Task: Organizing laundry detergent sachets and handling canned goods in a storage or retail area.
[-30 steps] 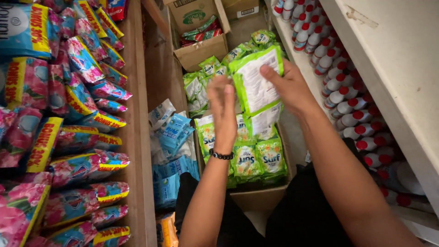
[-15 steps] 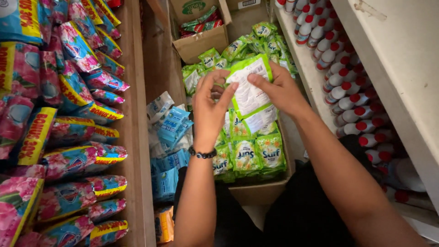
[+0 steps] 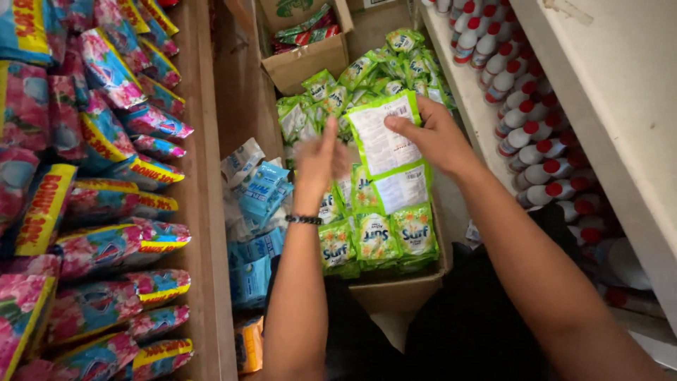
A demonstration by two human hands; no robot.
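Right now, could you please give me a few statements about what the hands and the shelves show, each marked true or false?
1. The right hand grips the top of a strip of green sachets. True.
2. The left hand wears a dark bracelet at the wrist. True.
3. The green sachets stand in a metal bucket. False: they fill an open cardboard box.
4. The white shelf on the right holds white bottles with red caps. True.
5. The pink and blue packets lie on the right-hand shelf. False: they are stacked on the left.
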